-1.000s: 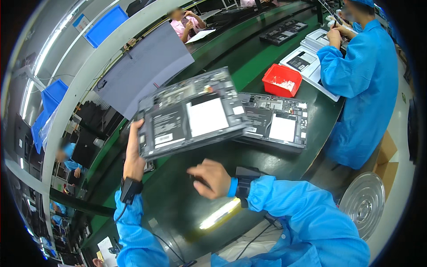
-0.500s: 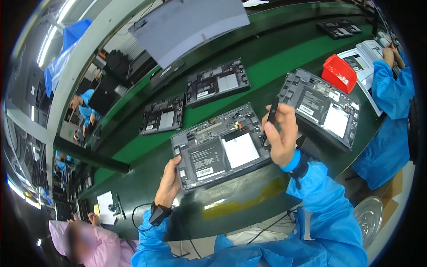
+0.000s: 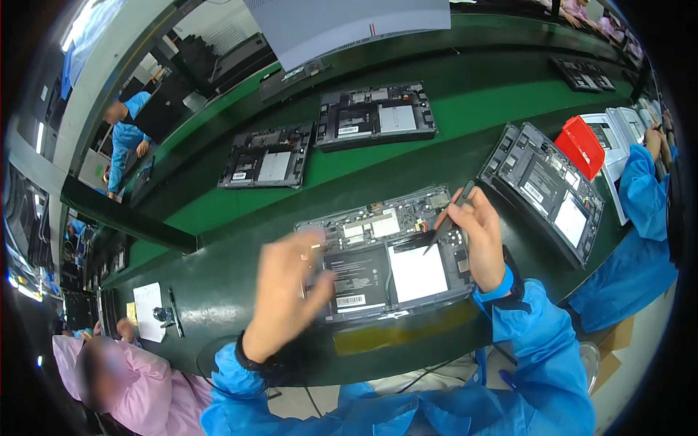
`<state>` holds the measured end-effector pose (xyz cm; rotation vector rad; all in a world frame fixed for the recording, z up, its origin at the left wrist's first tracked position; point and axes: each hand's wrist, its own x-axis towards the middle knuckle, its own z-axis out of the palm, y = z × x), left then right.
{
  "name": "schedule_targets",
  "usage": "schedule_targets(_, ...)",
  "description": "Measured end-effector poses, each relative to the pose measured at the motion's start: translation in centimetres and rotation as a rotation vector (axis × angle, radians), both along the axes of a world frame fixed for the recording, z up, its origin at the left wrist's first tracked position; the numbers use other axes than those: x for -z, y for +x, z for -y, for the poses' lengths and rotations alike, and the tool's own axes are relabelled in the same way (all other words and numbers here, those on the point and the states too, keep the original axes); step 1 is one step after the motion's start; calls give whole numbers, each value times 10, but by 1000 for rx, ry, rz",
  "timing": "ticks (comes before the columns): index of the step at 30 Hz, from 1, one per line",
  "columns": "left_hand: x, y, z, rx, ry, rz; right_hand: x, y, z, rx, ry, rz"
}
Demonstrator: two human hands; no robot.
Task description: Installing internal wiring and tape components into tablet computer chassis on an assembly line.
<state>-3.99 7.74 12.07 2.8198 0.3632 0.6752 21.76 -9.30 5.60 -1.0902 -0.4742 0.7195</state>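
Note:
An opened laptop base (image 3: 355,269) lies on the dark green bench in front of me, its circuit board, black battery and white rectangular panel exposed. My right hand (image 3: 481,236) pinches slim black tweezers (image 3: 440,231) at the base's right side, their points slanting down over the white panel's upper edge. My left hand (image 3: 287,287) is blurred by motion above the left edge of the base, thumb and fingers apart, with nothing visible in it. It hides part of that left side.
Stacked open bases (image 3: 545,185) sit at right, near a red bin (image 3: 582,145) and a co-worker's blue sleeve (image 3: 643,192). Two more bases (image 3: 374,116) (image 3: 267,156) lie on the green strip behind. A person in pink (image 3: 138,378) sits at left by a paper sheet (image 3: 149,312).
My left hand has let go of the base's left edge and risen over it. My right hand has turned the tweezers inward, over the white panel. The view has shifted.

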Motion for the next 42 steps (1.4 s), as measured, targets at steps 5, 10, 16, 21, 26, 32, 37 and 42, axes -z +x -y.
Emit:
schedule_targets(5,28,36,26,242,112,-174,2,14,2,-118,-117,328)
schedule_targets(10,52,36,16,270,187,-80,-32,35,18,-394,-425,845)
schedule_targets(16,59,36,11,307,194,9,-70,27,-15,-514,-397,1511)
schedule_targets(21,65,35,12,317,212,10,-45,32,-27,-341,-424,1194)
schedule_targets(26,71,39,8,296,159,5,-18,24,-31,-299,-388,1176)
schedule_targets(32,75,45,6,322,172,-3,-10,30,-29,-318,-306,1232)
schedule_targets(37,76,48,6,325,133,-29,-5,39,-29,-320,-214,1352)
schedule_targets(42,78,51,6,336,122,-30,-2,40,-28,-304,-225,1365)
